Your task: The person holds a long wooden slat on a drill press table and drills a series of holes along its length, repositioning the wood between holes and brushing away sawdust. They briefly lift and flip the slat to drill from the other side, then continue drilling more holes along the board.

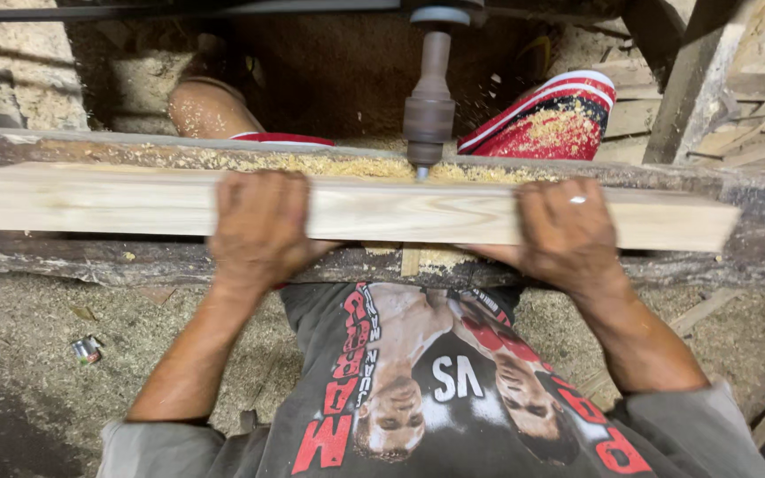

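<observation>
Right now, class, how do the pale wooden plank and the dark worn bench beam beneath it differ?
The pale wooden plank looks clean and fresh-cut; the dark worn bench beam is grimy and rough-edged. The plank is gripped by the left hand and right hand; the beam shows no hand on it. The plank's top is bare; sawdust lies on the beam behind it. Both run level, side to side.
</observation>
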`<state>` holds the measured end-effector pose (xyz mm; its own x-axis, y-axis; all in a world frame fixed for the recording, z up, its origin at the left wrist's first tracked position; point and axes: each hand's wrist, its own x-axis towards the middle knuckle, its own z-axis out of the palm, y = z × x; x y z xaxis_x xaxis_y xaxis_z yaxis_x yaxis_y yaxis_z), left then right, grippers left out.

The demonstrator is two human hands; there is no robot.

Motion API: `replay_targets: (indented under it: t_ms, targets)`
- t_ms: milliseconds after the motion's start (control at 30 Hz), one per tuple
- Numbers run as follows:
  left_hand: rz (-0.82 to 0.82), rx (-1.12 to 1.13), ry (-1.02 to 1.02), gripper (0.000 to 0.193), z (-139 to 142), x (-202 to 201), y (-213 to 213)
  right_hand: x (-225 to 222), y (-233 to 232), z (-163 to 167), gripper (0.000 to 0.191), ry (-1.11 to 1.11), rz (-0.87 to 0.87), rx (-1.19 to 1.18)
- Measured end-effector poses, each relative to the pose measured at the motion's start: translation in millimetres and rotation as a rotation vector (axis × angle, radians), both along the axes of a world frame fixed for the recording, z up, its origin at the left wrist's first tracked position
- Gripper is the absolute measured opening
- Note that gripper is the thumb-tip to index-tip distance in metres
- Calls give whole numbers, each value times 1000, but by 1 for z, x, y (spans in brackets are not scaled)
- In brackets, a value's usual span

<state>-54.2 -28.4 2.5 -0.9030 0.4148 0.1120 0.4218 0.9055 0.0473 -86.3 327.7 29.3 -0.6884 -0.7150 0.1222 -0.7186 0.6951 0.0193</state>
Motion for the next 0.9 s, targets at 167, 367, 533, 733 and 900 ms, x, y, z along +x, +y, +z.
replay_targets:
  t_ms: [167,367,533,733,900]
  targets:
    - [11,-3,111,81,-13,11,-39,-2,-36,4,75,-89,-16,-44]
    - [-25,-38,109,85,-17,7,-24,-5,-21,6,75,-69,-24,-45]
    - [-14,36,118,83,-6,-7,13,-10,12,6,75,-57,-41,-36]
    - [-69,101,91,84,0,-20,26,-7,32,6,76,-35,-56,-41]
    - [-85,144,46,84,2,-18,31,-1,41,8,75,-47,-53,0]
